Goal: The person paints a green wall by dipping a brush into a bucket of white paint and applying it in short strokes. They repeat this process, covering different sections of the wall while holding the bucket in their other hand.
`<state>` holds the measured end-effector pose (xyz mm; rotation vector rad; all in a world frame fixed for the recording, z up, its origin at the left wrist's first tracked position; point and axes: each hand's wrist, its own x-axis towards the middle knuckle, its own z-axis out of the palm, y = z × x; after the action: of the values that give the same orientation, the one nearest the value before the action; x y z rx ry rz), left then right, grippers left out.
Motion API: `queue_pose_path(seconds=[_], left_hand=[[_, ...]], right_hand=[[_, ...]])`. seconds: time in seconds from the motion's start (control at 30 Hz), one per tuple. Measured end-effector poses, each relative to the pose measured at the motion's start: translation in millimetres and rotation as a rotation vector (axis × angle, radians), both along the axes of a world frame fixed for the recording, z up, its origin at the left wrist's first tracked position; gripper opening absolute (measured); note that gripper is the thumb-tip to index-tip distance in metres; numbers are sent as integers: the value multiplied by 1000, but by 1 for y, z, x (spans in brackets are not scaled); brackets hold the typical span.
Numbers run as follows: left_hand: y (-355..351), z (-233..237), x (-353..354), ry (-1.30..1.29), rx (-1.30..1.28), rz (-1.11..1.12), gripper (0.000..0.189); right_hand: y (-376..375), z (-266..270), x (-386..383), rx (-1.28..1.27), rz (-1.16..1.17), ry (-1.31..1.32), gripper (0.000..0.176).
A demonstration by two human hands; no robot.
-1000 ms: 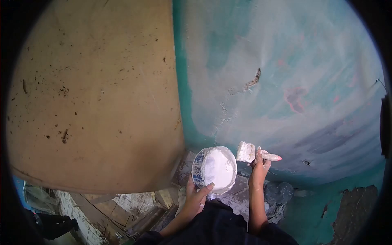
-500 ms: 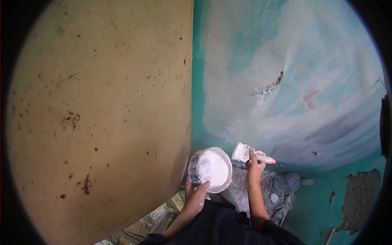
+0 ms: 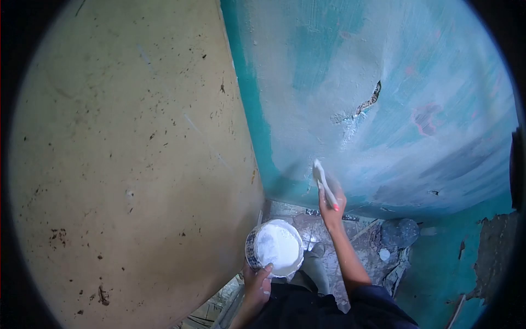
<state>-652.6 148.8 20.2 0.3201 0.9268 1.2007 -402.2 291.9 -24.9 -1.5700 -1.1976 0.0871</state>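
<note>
My left hand (image 3: 257, 283) grips a small bucket (image 3: 252, 249) by its near side, thumb over the rim. White paint (image 3: 282, 247) fills much of it. My right hand (image 3: 333, 205) is closed around the handle of a paintbrush (image 3: 326, 183), whose end is pinkish-red. The brush is seen edge-on, its white-coated bristles up against the teal wall (image 3: 296, 126), which is streaked with whitish paint. Just above the bristles the wall has a rough patch, and higher up a dark, jagged crack (image 3: 369, 100).
A tan, speckled panel (image 3: 137, 164) stands close on the left and meets the teal wall at a corner. On the littered floor sit a round grey container (image 3: 400, 233) and a small white disc (image 3: 384, 254). Bare plaster (image 3: 496, 257) shows at the lower right.
My right hand has moved up and slightly left, taking the brush from beside the bucket to the wall. The bucket sits lower in view, and the view has tilted a little.
</note>
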Motion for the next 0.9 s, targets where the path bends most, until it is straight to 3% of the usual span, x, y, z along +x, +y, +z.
queue_pose_path(seconds=[0.03, 0.07, 0.13, 0.33, 0.43, 0.5, 0.63, 0.7, 0.77, 0.8, 0.9], left_hand=[[0, -5, -2, 7, 13, -3, 72], [-1, 1, -1, 12, 12, -11, 72], [0, 11, -3, 45, -35, -48, 71], [-5, -16, -19, 70, -65, -143, 68], [-4, 17, -13, 90, -81, -152, 67], [-4, 23, -12, 72, -101, -158, 68], [-4, 19, -19, 127, -128, -139, 67], [0, 26, -18, 129, -107, -144, 66], [4, 35, -16, 79, -85, -139, 65], [8, 23, -23, 65, -70, -153, 65], [1, -7, -27, 70, -137, -167, 66]], right_hand=[[9, 2, 8, -1, 60, -360, 40], [19, 3, 14, -3, 52, -354, 40], [37, 1, 24, 118, 115, -665, 44], [61, -79, 21, -2, 69, -874, 46], [61, -104, 23, -64, 95, -856, 45], [65, -105, 28, -137, 231, -821, 45], [65, -21, 31, -148, 262, -790, 44], [63, 19, 31, 95, 168, -812, 44], [58, 60, 23, 140, 90, -833, 44], [58, 67, 18, 191, -17, -863, 44], [62, 27, 20, 176, -11, -933, 44]])
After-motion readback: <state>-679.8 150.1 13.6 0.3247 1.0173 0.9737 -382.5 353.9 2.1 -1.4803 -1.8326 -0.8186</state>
